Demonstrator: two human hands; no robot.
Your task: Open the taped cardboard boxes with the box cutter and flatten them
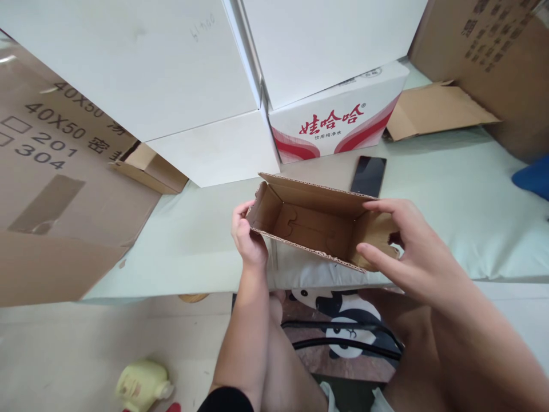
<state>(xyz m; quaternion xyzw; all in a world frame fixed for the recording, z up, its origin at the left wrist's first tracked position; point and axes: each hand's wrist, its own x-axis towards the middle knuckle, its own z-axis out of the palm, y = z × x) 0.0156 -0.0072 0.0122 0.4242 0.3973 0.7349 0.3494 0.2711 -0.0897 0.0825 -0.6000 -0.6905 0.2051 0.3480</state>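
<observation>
A small brown cardboard box [319,220] with its top open is held in front of me, tilted so that its bare inside and interlocking bottom flaps show. My left hand [249,237] grips its left end, thumb at the near corner and fingers behind the end wall. At the other end, my right hand [397,240] has its thumb near the front edge and its fingers on the far edge, around the right flap. Just behind the box a dark phone [369,175] lies on the pale green surface.
On the pale green cloth-covered surface [197,252], white cartons and a red-and-white water carton [338,117] stand at the back. Large brown cartons flank both sides, with an opened cardboard piece [441,109] at the right. A yellow bottle [143,383] is on the floor.
</observation>
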